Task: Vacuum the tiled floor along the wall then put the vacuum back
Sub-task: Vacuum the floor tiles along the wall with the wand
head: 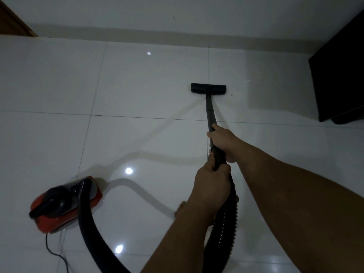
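A red and black canister vacuum (67, 203) sits on the glossy white tiled floor (137, 91) at the lower left. Its black ribbed hose (88, 229) curves from the canister to a black wand (210, 111). The flat black floor nozzle (208, 88) rests on the tiles a short way out from the wall (177, 14). My right hand (224, 142) grips the wand higher up. My left hand (211, 184) grips it lower, where wand meets hose.
A dark cabinet (338, 75) stands at the right against the wall. A wooden door frame corner (13, 22) shows at the top left. A thin black power cord (57, 253) trails from the canister toward the bottom edge. A bare foot (180, 208) is beside my left arm.
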